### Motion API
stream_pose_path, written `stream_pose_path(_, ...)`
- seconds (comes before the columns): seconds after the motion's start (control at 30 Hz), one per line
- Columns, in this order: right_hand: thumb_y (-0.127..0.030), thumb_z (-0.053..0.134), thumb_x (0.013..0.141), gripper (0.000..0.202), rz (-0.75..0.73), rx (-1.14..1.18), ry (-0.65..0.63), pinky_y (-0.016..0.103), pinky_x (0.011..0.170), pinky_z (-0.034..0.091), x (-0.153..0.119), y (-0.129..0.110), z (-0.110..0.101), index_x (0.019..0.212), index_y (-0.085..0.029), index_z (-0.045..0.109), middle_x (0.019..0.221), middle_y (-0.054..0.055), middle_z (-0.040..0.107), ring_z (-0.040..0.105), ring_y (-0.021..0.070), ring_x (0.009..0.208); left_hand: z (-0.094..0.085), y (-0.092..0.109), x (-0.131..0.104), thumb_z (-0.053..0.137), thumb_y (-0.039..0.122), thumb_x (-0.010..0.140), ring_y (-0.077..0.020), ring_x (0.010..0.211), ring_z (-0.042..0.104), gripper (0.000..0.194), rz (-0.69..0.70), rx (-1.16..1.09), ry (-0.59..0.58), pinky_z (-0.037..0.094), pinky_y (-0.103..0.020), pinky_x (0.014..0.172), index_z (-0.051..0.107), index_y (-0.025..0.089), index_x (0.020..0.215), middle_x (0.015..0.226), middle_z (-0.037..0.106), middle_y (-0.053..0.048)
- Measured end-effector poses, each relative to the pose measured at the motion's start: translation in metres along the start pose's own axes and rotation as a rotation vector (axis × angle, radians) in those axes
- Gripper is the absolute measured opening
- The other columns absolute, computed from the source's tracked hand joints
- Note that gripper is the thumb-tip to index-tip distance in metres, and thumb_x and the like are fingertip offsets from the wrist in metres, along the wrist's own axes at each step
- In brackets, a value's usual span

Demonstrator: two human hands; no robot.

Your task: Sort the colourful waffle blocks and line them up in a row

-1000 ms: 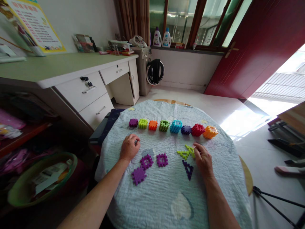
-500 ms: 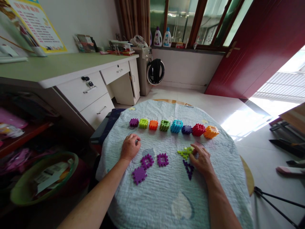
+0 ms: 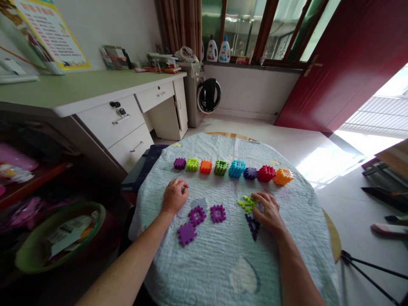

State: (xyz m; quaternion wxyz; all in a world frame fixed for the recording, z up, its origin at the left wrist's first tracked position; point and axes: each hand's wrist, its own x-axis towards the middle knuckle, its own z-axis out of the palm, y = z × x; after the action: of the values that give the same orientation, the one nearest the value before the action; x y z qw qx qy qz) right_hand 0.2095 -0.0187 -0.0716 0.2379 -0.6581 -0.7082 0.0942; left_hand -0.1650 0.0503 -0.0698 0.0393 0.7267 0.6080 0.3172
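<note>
My left hand (image 3: pixel 175 196) rests on the cloth, fingers curled; whether it holds anything small is hidden. My right hand (image 3: pixel 267 208) touches the lime-green pieces (image 3: pixel 247 204) with its fingertips, thumb apart from the fingers. Just below them lies a dark purple triangle (image 3: pixel 253 227). Between my hands are three purple square pieces: a solid one (image 3: pixel 186 234), a windowed one (image 3: pixel 197 216) touching it, and another windowed one (image 3: pixel 218 213) apart. Behind them runs a row of block stacks, from purple (image 3: pixel 179 163) through blue (image 3: pixel 237 168) and red (image 3: pixel 267 173) to orange (image 3: pixel 283 177).
A pale patterned cloth (image 3: pixel 223 272) covers the round table. Left of it stand a desk (image 3: pixel 95 91) and a green-rimmed basket (image 3: pixel 28 267). A washing machine (image 3: pixel 193 95) is behind, and black stand legs (image 3: pixel 366 272) are at the right.
My right hand has shifted slightly left, its fingers lower over the lime-green pieces. My left hand looks unchanged.
</note>
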Motion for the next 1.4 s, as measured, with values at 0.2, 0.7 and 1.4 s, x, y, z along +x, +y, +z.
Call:
stream_pose_path(0.2, -0.035, 0.055, 0.078, 0.032, 0.029, 0.049, 0.031, 0.049, 0.104, 0.033, -0.001, 0.003, 0.000, 0.107, -0.027, 0.065, 0.114, 0.007, 0.061, 0.047, 0.0289, 0.119, 0.000, 0.000, 0.000, 0.052, 0.014, 0.073, -0.0232, 0.091, 0.058, 0.014, -0.005, 0.011, 0.007, 0.046, -0.036, 0.088, 0.063, 0.021, 0.077, 0.092, 0.064, -0.006)
stream_pose_path(0.7, -0.030, 0.057, 0.075, 0.046, -0.041, 0.114, -0.043, 0.046, 0.104, 0.036, -0.006, -0.021, -0.005, 0.120, -0.025, 0.059, 0.120, 0.007, 0.057, 0.049, 0.0276, 0.117, 0.000, 0.000, 0.000, 0.051, 0.014, 0.074, -0.0229, 0.093, 0.058, 0.015, -0.013, 0.005, -0.008, 0.046, -0.036, 0.090, 0.064, 0.021, 0.077, 0.093, 0.064, -0.006)
stream_pose_path(1.4, -0.032, 0.059, 0.080, 0.026, -0.083, 0.047, 0.015, 0.045, 0.096, 0.038, 0.000, -0.027, 0.001, 0.104, -0.026, 0.068, 0.101, 0.006, 0.066, 0.055, 0.0254, 0.102, -0.001, 0.002, 0.000, 0.051, 0.013, 0.074, -0.0228, 0.092, 0.057, 0.014, -0.023, 0.007, -0.013, 0.046, -0.036, 0.091, 0.063, 0.021, 0.076, 0.092, 0.064, -0.006)
